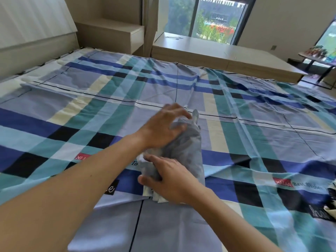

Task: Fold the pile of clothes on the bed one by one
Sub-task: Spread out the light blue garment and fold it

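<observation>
The bed (254,124), covered by a plaid sheet in blue, teal, cream and black, filled most of the view and served as the reference surface. Near the middle of the bed, toward its near edge, lay a narrow grey fabric garment (189,148), already folded into a long strip. Its long axis ran from the near edge of the bed toward the far edge, with a small pointed end standing up at the far tip. A dark patterned cloth (331,202) showed at the bed's right edge, well apart from the garment. The left hand (163,128) rested on the far half of the garment, open with fingers spread. The right hand (169,179) pressed flat on the near end, not gripping. Judged from this layout, the next fold would bring one end over the other along that axis.
</observation>
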Demonstrator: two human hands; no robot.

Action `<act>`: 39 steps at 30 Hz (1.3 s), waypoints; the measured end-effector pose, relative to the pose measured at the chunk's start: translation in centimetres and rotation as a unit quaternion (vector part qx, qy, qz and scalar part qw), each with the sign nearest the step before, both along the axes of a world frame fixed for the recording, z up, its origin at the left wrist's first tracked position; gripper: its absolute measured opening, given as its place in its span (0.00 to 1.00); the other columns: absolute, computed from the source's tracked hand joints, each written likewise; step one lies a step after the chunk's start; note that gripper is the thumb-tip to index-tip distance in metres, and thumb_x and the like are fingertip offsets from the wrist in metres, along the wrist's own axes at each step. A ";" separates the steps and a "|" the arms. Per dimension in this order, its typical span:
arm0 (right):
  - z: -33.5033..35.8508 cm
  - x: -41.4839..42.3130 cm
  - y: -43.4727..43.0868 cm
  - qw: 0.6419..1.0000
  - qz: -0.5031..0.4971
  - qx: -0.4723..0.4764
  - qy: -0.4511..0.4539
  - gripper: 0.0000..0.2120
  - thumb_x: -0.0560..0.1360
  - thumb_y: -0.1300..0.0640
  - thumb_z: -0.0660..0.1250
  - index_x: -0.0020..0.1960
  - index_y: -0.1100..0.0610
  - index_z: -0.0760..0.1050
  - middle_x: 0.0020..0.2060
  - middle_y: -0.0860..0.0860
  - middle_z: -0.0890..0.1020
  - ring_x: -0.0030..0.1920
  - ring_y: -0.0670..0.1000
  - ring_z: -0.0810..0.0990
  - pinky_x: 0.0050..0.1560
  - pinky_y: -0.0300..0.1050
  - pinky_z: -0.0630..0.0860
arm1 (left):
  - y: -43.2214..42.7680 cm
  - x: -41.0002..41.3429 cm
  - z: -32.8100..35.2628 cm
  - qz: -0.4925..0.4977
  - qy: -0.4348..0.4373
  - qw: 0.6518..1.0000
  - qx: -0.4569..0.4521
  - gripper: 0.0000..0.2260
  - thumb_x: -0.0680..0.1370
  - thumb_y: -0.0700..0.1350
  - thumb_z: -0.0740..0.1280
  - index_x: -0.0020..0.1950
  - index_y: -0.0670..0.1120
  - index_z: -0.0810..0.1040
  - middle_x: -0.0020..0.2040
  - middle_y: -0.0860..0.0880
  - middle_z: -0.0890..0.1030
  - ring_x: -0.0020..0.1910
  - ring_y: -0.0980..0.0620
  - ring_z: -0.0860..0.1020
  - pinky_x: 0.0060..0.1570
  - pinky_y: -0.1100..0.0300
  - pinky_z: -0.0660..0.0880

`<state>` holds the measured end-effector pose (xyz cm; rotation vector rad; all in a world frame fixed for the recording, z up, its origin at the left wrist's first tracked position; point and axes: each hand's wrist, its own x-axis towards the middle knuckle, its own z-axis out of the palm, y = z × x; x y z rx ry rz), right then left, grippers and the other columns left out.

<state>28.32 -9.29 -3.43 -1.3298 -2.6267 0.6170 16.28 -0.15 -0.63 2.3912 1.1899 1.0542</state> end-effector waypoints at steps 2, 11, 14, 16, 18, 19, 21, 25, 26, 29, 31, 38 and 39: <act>-0.9 0.4 -0.5 0.998 0.052 0.024 -0.008 0.31 0.77 0.35 0.59 0.75 0.51 0.66 0.72 0.50 0.73 0.73 0.51 0.67 0.73 0.50 0.62 | -0.2 1.6 -1.3 -0.079 0.134 0.987 0.026 0.18 0.80 0.55 0.66 0.69 0.53 0.77 0.72 0.51 0.72 0.74 0.50 0.65 0.71 0.55 0.61; 0.5 2.4 -4.4 0.992 0.069 0.049 0.099 0.15 0.80 0.43 0.61 0.60 0.49 0.77 0.53 0.46 0.83 0.54 0.50 0.81 0.54 0.51 0.77 | 2.8 3.3 -5.7 -0.022 0.291 0.951 -0.105 0.26 0.84 0.61 0.47 0.82 0.58 0.53 0.83 0.55 0.49 0.81 0.54 0.42 0.79 0.45 0.42; 0.1 4.1 -2.3 0.955 -0.105 0.198 0.195 0.09 0.80 0.48 0.61 0.47 0.50 0.77 0.44 0.43 0.79 0.47 0.47 0.77 0.50 0.49 0.74 | 3.2 3.7 -6.6 -0.025 0.273 0.956 -0.105 0.26 0.84 0.63 0.44 0.81 0.57 0.55 0.82 0.55 0.53 0.81 0.54 0.47 0.78 0.44 0.45; -1.4 4.9 -0.9 0.949 -0.172 0.225 0.140 0.12 0.80 0.45 0.59 0.54 0.49 0.77 0.55 0.45 0.76 0.57 0.49 0.74 0.57 0.51 0.72 | 3.5 3.6 -7.1 -0.028 0.255 0.961 -0.107 0.32 0.79 0.67 0.39 0.81 0.58 0.56 0.81 0.55 0.56 0.81 0.53 0.51 0.78 0.45 0.48; -3.8 5.2 -0.6 0.961 -0.199 0.178 0.077 0.20 0.80 0.42 0.56 0.68 0.48 0.71 0.70 0.48 0.67 0.71 0.53 0.66 0.70 0.54 0.66 | 3.8 3.0 -7.7 -0.023 0.224 0.967 -0.118 0.35 0.76 0.67 0.37 0.81 0.57 0.56 0.80 0.56 0.58 0.79 0.52 0.56 0.77 0.47 0.51; -5.1 5.2 -1.0 0.967 -0.200 0.150 0.059 0.25 0.79 0.41 0.54 0.74 0.46 0.65 0.76 0.48 0.60 0.77 0.53 0.58 0.75 0.55 0.60 | 4.0 2.6 -8.2 -0.018 0.214 0.969 -0.119 0.35 0.76 0.67 0.38 0.81 0.57 0.56 0.80 0.56 0.58 0.79 0.53 0.57 0.77 0.47 0.52; -7.2 5.1 -2.1 0.972 -0.200 0.121 0.038 0.31 0.79 0.39 0.50 0.81 0.43 0.53 0.81 0.46 0.45 0.81 0.50 0.40 0.79 0.58 0.51 | 4.3 1.8 -9.0 0.000 0.201 0.973 -0.112 0.33 0.77 0.66 0.40 0.81 0.58 0.55 0.80 0.56 0.59 0.78 0.53 0.59 0.77 0.47 0.53; -7.9 4.9 -2.7 0.972 -0.211 0.098 0.036 0.32 0.78 0.36 0.47 0.80 0.39 0.47 0.80 0.42 0.38 0.79 0.48 0.32 0.79 0.59 0.48 | 4.4 0.7 -10.2 0.052 0.205 0.968 -0.133 0.36 0.75 0.68 0.38 0.80 0.55 0.55 0.79 0.51 0.63 0.77 0.50 0.61 0.77 0.48 0.52; -7.7 4.9 -2.7 0.974 -0.207 0.084 0.040 0.32 0.77 0.36 0.47 0.80 0.37 0.46 0.80 0.41 0.37 0.79 0.47 0.31 0.80 0.57 0.46 | 4.3 0.6 -10.0 0.063 0.209 0.966 -0.138 0.38 0.74 0.69 0.37 0.80 0.54 0.55 0.79 0.50 0.64 0.77 0.49 0.61 0.77 0.48 0.52; -6.2 5.5 -2.2 0.967 -0.220 0.003 0.132 0.33 0.78 0.36 0.56 0.79 0.36 0.47 0.79 0.39 0.38 0.79 0.41 0.35 0.78 0.42 0.44 | 3.2 0.2 -8.8 0.114 0.242 0.951 -0.157 0.40 0.73 0.70 0.36 0.81 0.53 0.54 0.80 0.50 0.61 0.79 0.49 0.59 0.78 0.45 0.49; -4.3 6.5 -0.8 0.908 -0.304 -0.097 0.272 0.34 0.80 0.42 0.64 0.80 0.41 0.51 0.79 0.45 0.52 0.79 0.45 0.49 0.75 0.38 0.53 | 2.2 -0.6 -8.0 0.169 0.284 0.927 -0.180 0.36 0.78 0.70 0.44 0.81 0.51 0.52 0.81 0.49 0.59 0.79 0.47 0.57 0.76 0.41 0.51; -2.1 7.5 6.0 0.759 -0.401 -0.341 0.383 0.53 0.53 0.37 0.82 0.72 0.54 0.67 0.60 0.54 0.82 0.54 0.56 0.85 0.55 0.58 0.82 | -1.9 -1.2 -4.5 0.313 0.076 0.838 -0.440 0.52 0.74 0.69 0.66 0.81 0.41 0.42 0.77 0.35 0.62 0.74 0.35 0.65 0.70 0.45 0.67; -2.0 7.4 6.1 0.759 -0.391 -0.347 0.389 0.49 0.51 0.40 0.83 0.68 0.54 0.71 0.55 0.54 0.85 0.50 0.56 0.86 0.51 0.58 0.83 | -2.2 -1.0 -4.3 0.313 0.015 0.825 -0.470 0.53 0.73 0.68 0.69 0.81 0.39 0.44 0.77 0.36 0.63 0.73 0.37 0.67 0.70 0.46 0.69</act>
